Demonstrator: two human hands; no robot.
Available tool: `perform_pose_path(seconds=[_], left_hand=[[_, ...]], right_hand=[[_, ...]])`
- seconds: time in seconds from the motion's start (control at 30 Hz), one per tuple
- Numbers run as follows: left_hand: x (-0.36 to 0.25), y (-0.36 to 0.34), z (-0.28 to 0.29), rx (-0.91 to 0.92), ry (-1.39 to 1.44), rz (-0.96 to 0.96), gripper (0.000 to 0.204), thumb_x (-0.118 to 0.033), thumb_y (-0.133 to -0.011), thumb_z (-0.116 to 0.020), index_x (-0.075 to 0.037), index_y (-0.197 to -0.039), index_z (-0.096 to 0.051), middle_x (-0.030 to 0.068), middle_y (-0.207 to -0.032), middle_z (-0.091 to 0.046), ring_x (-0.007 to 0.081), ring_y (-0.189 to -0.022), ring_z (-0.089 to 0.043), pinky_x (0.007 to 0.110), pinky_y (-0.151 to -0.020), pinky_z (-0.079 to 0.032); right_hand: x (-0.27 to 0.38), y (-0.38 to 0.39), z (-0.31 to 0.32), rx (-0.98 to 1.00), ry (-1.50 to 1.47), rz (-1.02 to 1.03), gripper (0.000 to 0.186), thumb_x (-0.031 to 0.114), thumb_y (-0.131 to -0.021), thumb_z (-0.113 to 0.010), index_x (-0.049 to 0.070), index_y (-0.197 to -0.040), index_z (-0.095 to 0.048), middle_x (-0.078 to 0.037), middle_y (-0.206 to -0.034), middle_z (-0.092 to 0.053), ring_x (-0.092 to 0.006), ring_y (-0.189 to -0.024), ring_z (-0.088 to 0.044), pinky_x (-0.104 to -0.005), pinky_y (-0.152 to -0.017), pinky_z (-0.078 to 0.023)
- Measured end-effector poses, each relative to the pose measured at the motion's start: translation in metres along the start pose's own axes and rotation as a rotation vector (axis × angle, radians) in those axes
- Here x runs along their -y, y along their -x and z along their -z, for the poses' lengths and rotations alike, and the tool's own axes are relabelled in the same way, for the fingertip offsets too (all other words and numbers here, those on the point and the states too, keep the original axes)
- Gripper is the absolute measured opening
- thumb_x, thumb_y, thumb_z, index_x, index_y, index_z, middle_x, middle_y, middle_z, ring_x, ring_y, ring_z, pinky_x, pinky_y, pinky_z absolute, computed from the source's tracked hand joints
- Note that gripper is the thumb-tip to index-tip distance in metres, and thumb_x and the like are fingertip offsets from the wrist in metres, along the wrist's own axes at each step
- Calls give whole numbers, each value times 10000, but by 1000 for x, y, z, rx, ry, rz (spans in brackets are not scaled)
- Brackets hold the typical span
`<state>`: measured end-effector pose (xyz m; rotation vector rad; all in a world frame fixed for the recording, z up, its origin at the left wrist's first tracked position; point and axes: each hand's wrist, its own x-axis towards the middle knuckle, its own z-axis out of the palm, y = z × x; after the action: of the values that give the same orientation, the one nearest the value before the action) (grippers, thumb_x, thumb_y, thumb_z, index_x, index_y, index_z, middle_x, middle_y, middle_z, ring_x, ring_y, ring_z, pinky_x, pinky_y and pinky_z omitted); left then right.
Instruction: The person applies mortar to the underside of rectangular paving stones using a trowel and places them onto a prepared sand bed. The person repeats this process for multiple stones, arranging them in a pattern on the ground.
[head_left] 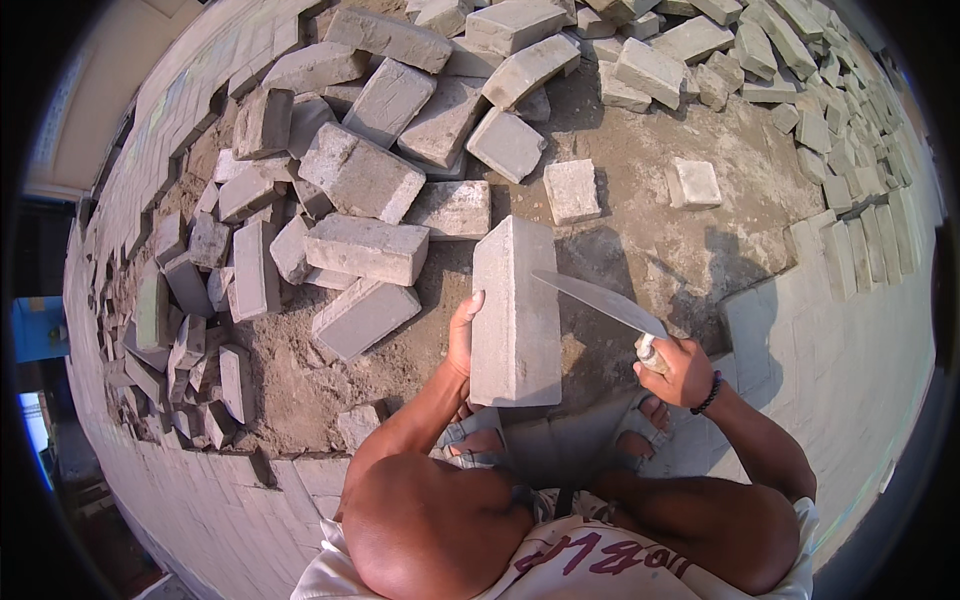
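Observation:
My left hand (464, 338) grips a long grey paving brick (515, 325) by its left side, thumb on the near face and the other fingers mostly hidden behind it. The brick is held up lengthwise in front of my feet. In my right hand (681, 372) is a trowel (605, 304), its pale handle wrapped by my fingers. The trowel's blade points up and to the left, with its tip at the brick's right face; whether it touches there I cannot tell.
Loose paving bricks (365, 170) lie heaped at the left and far side, with more piled at the far right. Two small brick pieces (573, 192) rest on the bare sandy soil (650, 260). Laid paving (830, 370) borders the soil at right, left and near side. My sandalled feet (640, 430) stand close by.

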<state>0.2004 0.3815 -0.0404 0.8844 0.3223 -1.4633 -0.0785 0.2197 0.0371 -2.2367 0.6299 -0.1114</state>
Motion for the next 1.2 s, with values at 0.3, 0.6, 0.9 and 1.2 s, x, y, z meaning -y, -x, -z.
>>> perform_pose_path(seconds=[0.3, 0.6, 0.9, 1.2], left_hand=[[-1, -9, 5, 5, 9, 37, 734, -540, -766, -674, -58, -1301, -537, 160, -1143, -630, 314, -994, -613, 456, -874, -502], [12, -3, 5, 49, 126, 96, 675, -523, -803, -665, -72, -1291, -543, 146, -1149, -625, 318, -1019, -614, 477, -887, -507], [13, -14, 8, -33, 208, 75, 632, -526, -812, -673, -105, -1268, -552, 113, -1137, -624, 307, -1027, -611, 471, -905, -500], [17, 3, -24, -50, 184, 110, 643, -552, -874, -576, -116, -1341, -505, 125, -1283, -571, 328, -1138, -562, 522, -940, -467]], right_hand=[[-30, 16, -41, 266, 298, 203, 321, 316, -767, -720, 92, -971, -612, -109, -983, -617, -323, -811, -656, -460, -676, -530], [-53, -74, -6, -43, 261, -363, 499, 252, -829, -630, 36, -1262, -509, -255, -916, -664, -467, -890, -608, -521, -802, -486], [1, 3, 6, 92, -1, -10, 317, 186, -785, -698, 74, -1066, -604, -165, -856, -671, -378, -746, -651, -432, -704, -530], [-5, -22, 6, -43, 146, -156, 340, 165, -793, -679, 33, -1085, -565, -214, -840, -647, -416, -746, -640, -450, -659, -526]])
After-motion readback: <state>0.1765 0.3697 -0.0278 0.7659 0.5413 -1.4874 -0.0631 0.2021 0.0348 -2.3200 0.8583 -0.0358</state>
